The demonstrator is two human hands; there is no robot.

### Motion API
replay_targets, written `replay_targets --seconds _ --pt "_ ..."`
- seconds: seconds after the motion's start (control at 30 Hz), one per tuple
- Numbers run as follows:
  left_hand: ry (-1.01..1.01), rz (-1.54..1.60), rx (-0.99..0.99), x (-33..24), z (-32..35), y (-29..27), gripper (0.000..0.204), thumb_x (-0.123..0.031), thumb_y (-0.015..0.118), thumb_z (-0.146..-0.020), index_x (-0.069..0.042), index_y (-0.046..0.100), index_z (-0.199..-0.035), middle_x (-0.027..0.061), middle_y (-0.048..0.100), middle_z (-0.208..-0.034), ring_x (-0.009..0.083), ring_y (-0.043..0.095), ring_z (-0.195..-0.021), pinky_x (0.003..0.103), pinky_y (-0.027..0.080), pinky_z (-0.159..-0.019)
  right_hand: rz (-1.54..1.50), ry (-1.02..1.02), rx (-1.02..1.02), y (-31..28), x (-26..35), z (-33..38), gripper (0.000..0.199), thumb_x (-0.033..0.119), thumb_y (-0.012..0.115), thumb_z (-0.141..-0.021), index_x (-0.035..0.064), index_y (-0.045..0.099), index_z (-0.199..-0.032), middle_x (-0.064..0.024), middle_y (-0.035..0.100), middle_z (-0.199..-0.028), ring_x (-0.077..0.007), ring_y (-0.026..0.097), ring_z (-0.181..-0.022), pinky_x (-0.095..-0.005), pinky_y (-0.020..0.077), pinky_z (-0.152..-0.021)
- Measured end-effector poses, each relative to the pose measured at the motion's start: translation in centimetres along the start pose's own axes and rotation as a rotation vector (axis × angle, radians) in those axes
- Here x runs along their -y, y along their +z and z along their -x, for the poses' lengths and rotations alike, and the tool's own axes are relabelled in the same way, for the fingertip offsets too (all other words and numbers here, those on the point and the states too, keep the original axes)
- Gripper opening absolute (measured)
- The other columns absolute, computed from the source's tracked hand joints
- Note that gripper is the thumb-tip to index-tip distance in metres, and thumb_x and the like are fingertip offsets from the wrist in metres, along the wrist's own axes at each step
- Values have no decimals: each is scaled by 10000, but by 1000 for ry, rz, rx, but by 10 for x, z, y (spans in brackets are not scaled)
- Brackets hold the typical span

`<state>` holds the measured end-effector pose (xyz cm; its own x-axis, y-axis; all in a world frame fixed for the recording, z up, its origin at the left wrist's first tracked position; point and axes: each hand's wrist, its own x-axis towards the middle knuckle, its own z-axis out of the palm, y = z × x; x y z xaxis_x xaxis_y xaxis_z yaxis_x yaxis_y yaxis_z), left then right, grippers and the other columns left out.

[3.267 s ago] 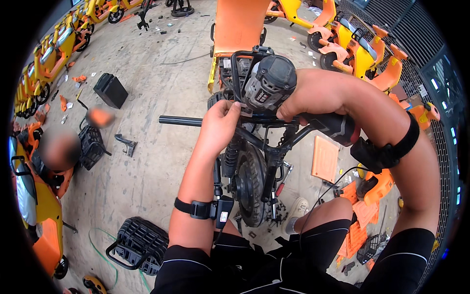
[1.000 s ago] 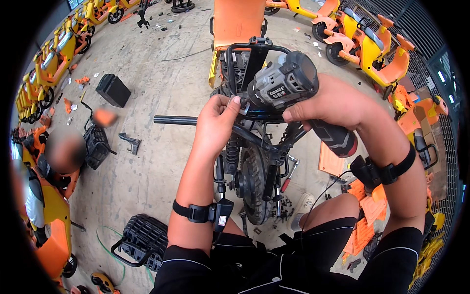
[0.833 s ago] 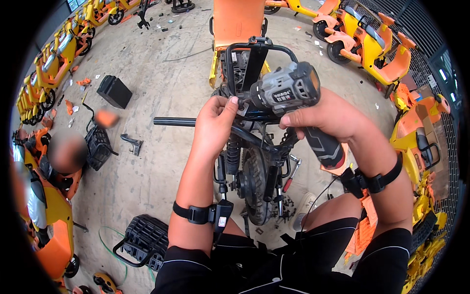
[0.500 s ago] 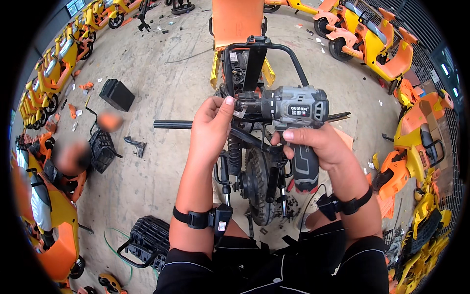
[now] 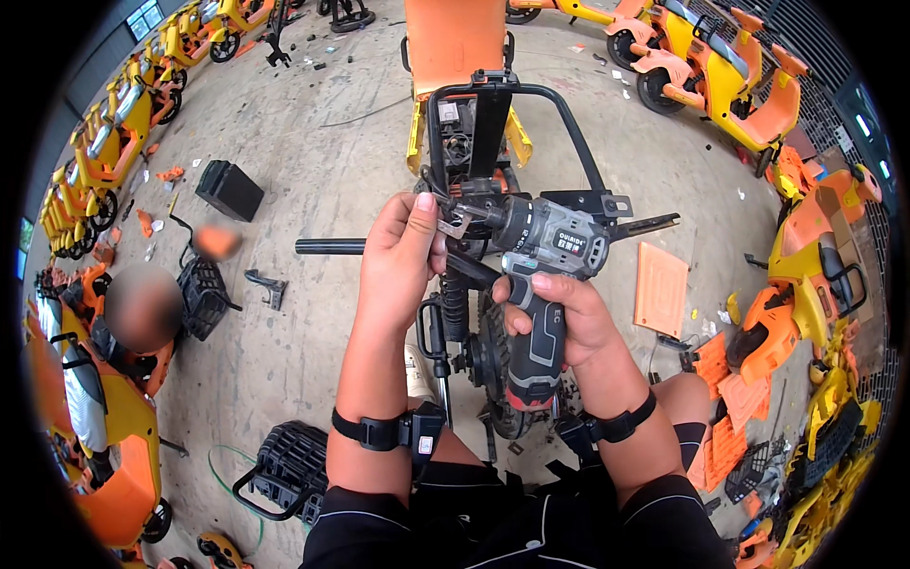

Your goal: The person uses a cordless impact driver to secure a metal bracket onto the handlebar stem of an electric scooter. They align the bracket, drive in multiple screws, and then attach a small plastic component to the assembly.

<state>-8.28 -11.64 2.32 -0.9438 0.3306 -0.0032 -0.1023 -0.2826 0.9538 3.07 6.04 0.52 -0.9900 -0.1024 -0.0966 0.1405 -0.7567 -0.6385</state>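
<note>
My right hand (image 5: 566, 318) is wrapped around the grip of a grey and black cordless drill (image 5: 561, 239). The drill's nose points left, toward my left hand (image 5: 400, 248). Thumb and fingers of that hand pinch a small metal bracket (image 5: 455, 225), partly hidden by the fingers. Both hands are above the stripped rear of a scooter, over its black frame (image 5: 559, 109). Below them show a shock absorber (image 5: 455, 303) and the rear wheel (image 5: 507, 417), partly covered by the drill and my right arm. Whether the drill's tip touches the bracket, I cannot tell.
Orange bodywork (image 5: 457, 43) stands at the scooter's far end. A black battery box (image 5: 229, 190) and a black basket (image 5: 289, 465) lie on the floor at left. At right lie an orange panel (image 5: 661, 289) and loose parts. Rows of scooters (image 5: 730, 81) line both sides.
The drill has shifted left and closer to me, and its body now tilts. My right arm has moved inward with it. My left hand has moved slightly left, still pinching.
</note>
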Motion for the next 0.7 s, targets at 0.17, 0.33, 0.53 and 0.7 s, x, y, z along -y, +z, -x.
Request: replay_targets --seconds 0.17,0.33,0.53,0.7 --pt "-11 -13 -21 -2 1 1 334 -409 551 -1087 -102 605 -968 -19 544 -698 70 492 -564 213 342 -512 -39 3 10 0 -3 0 393 180 677 -940 -59 608 -1244 -192 714 -1030 -193 688 -724 -310 596 -648" --pt "-14 -4 -22 3 -2 -1 340 -410 538 -1091 -101 608 -967 -8 568 -707 75 508 -566 214 344 -507 -52 16 0 -1 -5 -1 385 185 677 -943 -59 611 -1233 -193 713 -1040 -197 691 -730 -316 599 -650" --pt "-7 -30 -86 0 -6 -13 352 -388 531 -1094 -69 596 -961 52 634 -773 91 506 -567 221 344 -495 -89 17 25 2 -3 -2 384 191 674 -944 -61 611 -1227 -191 713 -1039 -203 686 -738 -320 592 -667" --pt "-20 111 -101 -4 -8 -19 256 -283 528 -1087 -44 570 -1005 119 656 -895 96 488 -606 225 342 -492 -108 -22 29 2 3 5 417 236 660 -948 -64 597 -1231 -181 693 -1017 -197 663 -731 -318 584 -677"
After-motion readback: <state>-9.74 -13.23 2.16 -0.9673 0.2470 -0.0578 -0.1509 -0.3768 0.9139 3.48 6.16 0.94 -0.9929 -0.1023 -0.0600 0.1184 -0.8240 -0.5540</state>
